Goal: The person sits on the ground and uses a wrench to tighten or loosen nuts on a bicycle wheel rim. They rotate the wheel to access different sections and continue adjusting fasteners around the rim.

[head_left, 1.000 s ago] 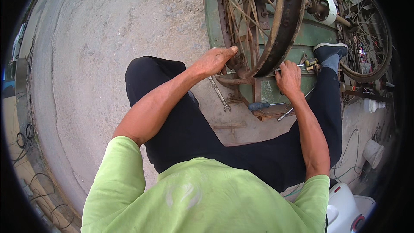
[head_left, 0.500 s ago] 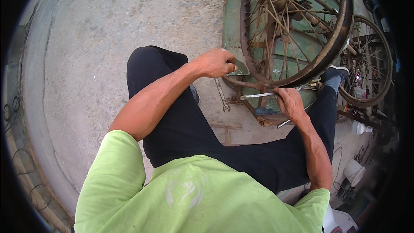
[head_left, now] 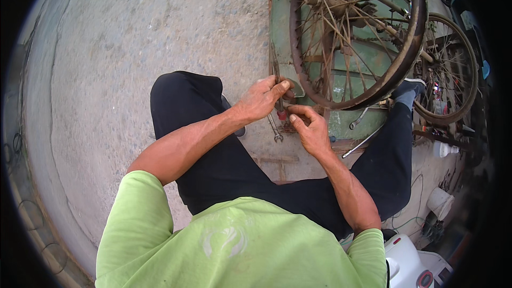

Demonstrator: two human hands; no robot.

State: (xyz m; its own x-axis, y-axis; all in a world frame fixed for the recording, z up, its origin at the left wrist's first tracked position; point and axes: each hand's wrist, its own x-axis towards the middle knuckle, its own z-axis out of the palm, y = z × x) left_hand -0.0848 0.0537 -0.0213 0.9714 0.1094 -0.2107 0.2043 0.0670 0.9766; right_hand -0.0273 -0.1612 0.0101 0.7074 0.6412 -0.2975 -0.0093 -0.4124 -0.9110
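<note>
My left hand [head_left: 266,97] is closed around a long, dark, thin tool [head_left: 276,64] with a red end, its exact kind unclear. The tool stands almost upright in the picture beside the edge of a green metal panel [head_left: 341,122]. At its red lower end, the thumb and bent forefinger of my right hand [head_left: 312,130] close in a pinch. Just right of and beyond my hands is a rusty spoked wheel [head_left: 368,82]. An open-ended wrench [head_left: 278,137] lies under my left hand, partly hidden by it. Another wrench [head_left: 358,119] rests on the green panel.
A metal rod [head_left: 362,141] lies by my right leg. A second spoked wheel [head_left: 469,88] stands farther right, near a white container [head_left: 442,149] and a white bucket [head_left: 439,202]. Rough concrete [head_left: 133,37] spreads to the left. A white object [head_left: 405,256] sits at lower right.
My right hand has moved left from below the wheel, no longer holding the pale flat metal tool, and meets my left hand. The red-ended tool now shows in my left hand.
</note>
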